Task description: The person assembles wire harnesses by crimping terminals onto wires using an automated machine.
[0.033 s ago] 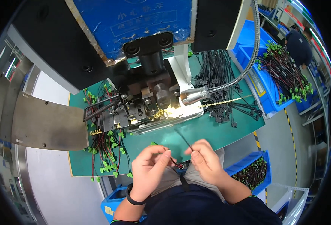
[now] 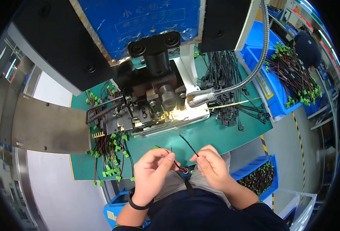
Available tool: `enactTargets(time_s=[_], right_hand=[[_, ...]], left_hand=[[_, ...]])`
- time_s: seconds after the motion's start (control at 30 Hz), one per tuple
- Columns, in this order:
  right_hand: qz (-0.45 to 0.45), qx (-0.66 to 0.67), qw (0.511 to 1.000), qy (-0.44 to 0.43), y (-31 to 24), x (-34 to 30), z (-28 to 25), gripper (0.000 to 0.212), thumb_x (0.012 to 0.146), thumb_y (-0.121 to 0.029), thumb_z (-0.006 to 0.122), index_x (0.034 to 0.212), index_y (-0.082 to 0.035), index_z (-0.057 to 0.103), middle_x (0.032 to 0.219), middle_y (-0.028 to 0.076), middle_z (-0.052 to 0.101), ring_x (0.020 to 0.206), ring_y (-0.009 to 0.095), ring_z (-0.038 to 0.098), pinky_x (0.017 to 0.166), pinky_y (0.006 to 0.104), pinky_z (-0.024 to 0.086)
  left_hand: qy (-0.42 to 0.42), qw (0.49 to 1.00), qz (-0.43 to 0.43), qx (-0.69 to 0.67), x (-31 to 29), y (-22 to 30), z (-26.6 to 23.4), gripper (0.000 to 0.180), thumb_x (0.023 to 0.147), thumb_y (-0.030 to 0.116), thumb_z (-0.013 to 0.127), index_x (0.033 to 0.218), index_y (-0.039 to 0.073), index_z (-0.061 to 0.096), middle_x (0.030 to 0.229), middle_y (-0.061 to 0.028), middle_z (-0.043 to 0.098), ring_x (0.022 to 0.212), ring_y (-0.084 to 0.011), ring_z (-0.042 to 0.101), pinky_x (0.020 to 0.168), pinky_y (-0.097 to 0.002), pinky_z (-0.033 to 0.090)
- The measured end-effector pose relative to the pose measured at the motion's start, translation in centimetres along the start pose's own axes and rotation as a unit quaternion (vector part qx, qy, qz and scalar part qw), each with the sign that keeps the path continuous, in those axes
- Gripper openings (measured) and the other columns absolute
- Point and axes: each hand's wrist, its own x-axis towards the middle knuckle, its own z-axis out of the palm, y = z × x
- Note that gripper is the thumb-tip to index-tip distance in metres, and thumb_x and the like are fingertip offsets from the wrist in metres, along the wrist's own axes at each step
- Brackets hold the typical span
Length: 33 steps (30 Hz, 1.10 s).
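In front of the press, my left hand [image 2: 153,171] is closed, pinching a red-and-black wire lead [image 2: 176,164] between thumb and fingers. A thin dark wire tip sticks up above that thumb, and a bit of green connector shows behind the fingers. To its right, my right hand [image 2: 213,168] grips a black cable [image 2: 188,144] whose free end slants up and left toward the press. Both hands are apart from the machine [image 2: 158,88], whose lit crimping area [image 2: 179,114] lies just beyond them.
Leads with green connectors [image 2: 110,161] lie on the green table [image 2: 227,138] at left; black cables [image 2: 224,84] pile up at right. A flexible lamp [image 2: 200,98] arches over them. Blue bins [image 2: 272,107] hold more leads. A person [image 2: 308,48] is at the far right.
The black cable in my right hand was blurred by motion and now shows sharply, its position almost the same. Both hands keep their grips.
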Motion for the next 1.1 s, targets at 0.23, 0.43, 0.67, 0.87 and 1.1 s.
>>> enactTargets(time_s=[0.23, 0.43, 0.67, 0.87, 1.1], right_hand=[[0.067, 0.073, 0.994, 0.037, 0.3, -2.1, 0.8, 0.009, 0.093, -0.004, 0.056, 0.097, 0.004, 0.060, 0.084, 0.004, 0.053, 0.064, 0.004, 0.048, 0.052, 0.0193, 0.038], [-0.104, -0.210, 0.966, 0.114, 1.5, -1.7, 0.2, 0.009, 0.094, -0.003, 0.055, 0.101, 0.002, 0.055, 0.076, 0.001, 0.052, 0.060, 0.004, 0.045, 0.052, 0.0189, 0.036], [0.188, 0.188, 0.962, -0.058, 0.5, -2.1, 0.1, 0.009, 0.097, -0.008, 0.051, 0.100, 0.001, 0.052, 0.068, 0.000, 0.048, 0.054, 0.005, 0.040, 0.048, 0.0202, 0.033], [0.159, 0.130, 0.976, -0.071, 0.9, -2.0, 0.0, 0.011, 0.096, -0.009, 0.054, 0.100, 0.001, 0.054, 0.074, 0.002, 0.056, 0.058, 0.007, 0.048, 0.053, 0.0207, 0.040], [-0.056, -0.154, 0.986, -0.022, -3.3, 2.3, 0.5, 0.011, 0.093, -0.008, 0.059, 0.096, 0.002, 0.058, 0.087, 0.004, 0.063, 0.071, 0.008, 0.058, 0.062, 0.0219, 0.048]], left_hand=[[-0.033, 0.994, -0.082, -0.066, 0.8, 0.0, -0.5, 0.015, 0.092, 0.002, 0.058, 0.104, -0.006, 0.060, 0.088, -0.0111, 0.066, 0.078, -0.0170, 0.067, 0.071, -0.0299, 0.059], [-0.009, 0.996, -0.056, -0.076, 0.7, -0.1, 0.1, 0.013, 0.091, 0.002, 0.059, 0.101, -0.006, 0.061, 0.090, -0.0126, 0.065, 0.080, -0.0197, 0.067, 0.071, -0.0328, 0.060], [0.010, 0.995, -0.035, -0.088, 0.3, -0.4, 0.1, 0.013, 0.090, 0.002, 0.061, 0.100, -0.006, 0.061, 0.090, -0.0131, 0.066, 0.079, -0.0193, 0.067, 0.070, -0.0317, 0.060], [0.019, 0.996, -0.043, -0.078, 0.3, -0.1, 0.2, 0.012, 0.090, 0.002, 0.062, 0.098, -0.006, 0.062, 0.083, -0.0124, 0.067, 0.073, -0.0175, 0.067, 0.068, -0.0289, 0.059], [0.013, 1.000, 0.023, -0.002, 0.1, -0.1, 0.7, 0.006, 0.087, -0.002, 0.063, 0.092, -0.005, 0.063, 0.087, -0.0088, 0.063, 0.072, -0.0141, 0.065, 0.065, -0.0253, 0.055]])
